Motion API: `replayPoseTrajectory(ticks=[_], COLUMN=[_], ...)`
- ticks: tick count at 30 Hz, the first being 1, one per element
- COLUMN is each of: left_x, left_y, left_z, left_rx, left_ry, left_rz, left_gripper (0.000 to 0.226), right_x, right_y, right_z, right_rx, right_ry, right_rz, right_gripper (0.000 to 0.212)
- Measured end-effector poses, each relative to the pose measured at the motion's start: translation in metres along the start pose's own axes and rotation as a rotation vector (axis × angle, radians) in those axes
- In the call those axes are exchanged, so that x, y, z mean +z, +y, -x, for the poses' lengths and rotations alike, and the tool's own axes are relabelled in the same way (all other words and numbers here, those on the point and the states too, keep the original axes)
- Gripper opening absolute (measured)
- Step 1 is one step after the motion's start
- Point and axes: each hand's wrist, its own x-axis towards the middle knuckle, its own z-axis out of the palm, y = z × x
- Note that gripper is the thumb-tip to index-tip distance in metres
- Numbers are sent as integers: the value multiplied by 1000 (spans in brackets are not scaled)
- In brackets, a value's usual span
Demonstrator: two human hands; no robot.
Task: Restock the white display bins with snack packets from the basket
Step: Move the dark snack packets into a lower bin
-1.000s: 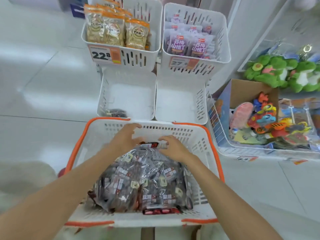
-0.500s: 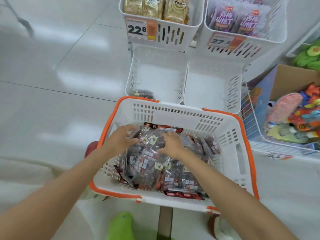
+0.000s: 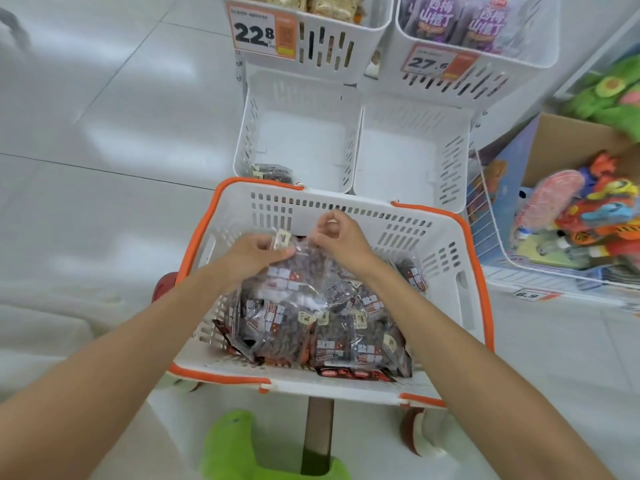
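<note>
Both hands are seen clamped on one thing in the head view. The left hand (image 3: 254, 252) is curled round the top left corner of a clear plastic packet of dark brown snack pieces (image 3: 294, 275), beside its small cream tag. The right hand (image 3: 341, 237) is pinched on the top edge just to the right, fingers bent. The packet is held at the far end of a heap of like packets inside the white slotted plastic basket with an orange rim (image 3: 346, 206). Whether it is lifted free of the packets below cannot be told.

Just beyond the far rim, two low white slotted plastic bins are set side by side. In the left low bin (image 3: 301, 140) one similar dark packet (image 3: 273, 173) is seen in the near left corner. The right low bin (image 3: 412, 150) is set just beside it. Above them, two upper bins are stocked with other packets, the left one marked by an orange price label (image 3: 263, 32).

Trouble is judged most likely from the grip. The packet is held only by its thin, slick top edge, so it could be dropped on the floor while carried over the rim. Neighbouring packets that overlap it could be dragged up and spilled. The wrong bin could also be chosen, since the two low bins look alike.
</note>
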Motion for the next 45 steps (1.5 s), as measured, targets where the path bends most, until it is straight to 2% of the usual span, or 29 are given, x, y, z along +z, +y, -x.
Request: replayPoseTrajectory(ticks=[2,3,4,7,9,11,13,15,18,21,22,24,26,27,29,31,33,35,36,37,40,42,45], left_x=[-17,-26,-33,-41,-41,-39,-39,-39,-35,-24,-19,-11,-4,-2,-1,-7,-17,-24,-26,-26,-27,-26,-28], left_y=[6,8,8,-2,-14,-19,-21,-20,-14,-7,-4,5,7,3,7,9,12,17,23,28,40,49,59], left_z=[1,1,2,6,7,9,10,10,12,13,13,16,14,9,10,10,10,7,6,6,-1,-5,-27], left_rx=[19,37,43,19,12,7,15,54,150,168,151,103,110,110,134,126,98,93,88,80,142,166,172], left_ry=[59,93,114,125,122,112,115,141,159,68,8,-117,-186,-169,-106,-112,-159,-222,-234,-220,-95,18,190], left_rz=[129,176,207,239,211,151,79,22,-43,-36,-28,-44,-84,-98,-48,96,228,321,319,302,318,279,340], left_gripper=[31,29,26,21,21,25,25,18,15,21,31,65,78,79,68,62,80,106,119,122,93,85,51], right_x=[1,3,6,27,40,45,37,24,7,-1,-2,3,11,13,9,-5,-21,-28,-28,-27,-24,-23,-25], right_y=[2,7,14,46,62,65,59,42,8,-22,-28,-38,-44,-48,-56,-60,-57,-51,-49,-48,-50,-53,-62], right_z=[-1,-1,2,18,28,35,35,33,29,25,23,23,23,24,21,16,13,10,6,2,-12,-21,-37], right_rx=[37,63,94,239,282,266,228,159,32,-54,-84,-136,-193,-210,-231,-158,5,148,171,172,137,94,8], right_ry=[7,-29,-106,-491,-594,-562,-533,-481,-340,-179,-132,-66,-38,-43,-59,-94,-191,-301,-312,-290,-208,-190,-158], right_rz=[11,94,227,539,609,541,430,349,285,204,190,206,189,167,209,291,241,70,15,6,8,4,46], right_gripper=[24,28,33,51,42,10,14,8,12,12,12,15,16,16,25,53,77,83,83,83,81,67,45])
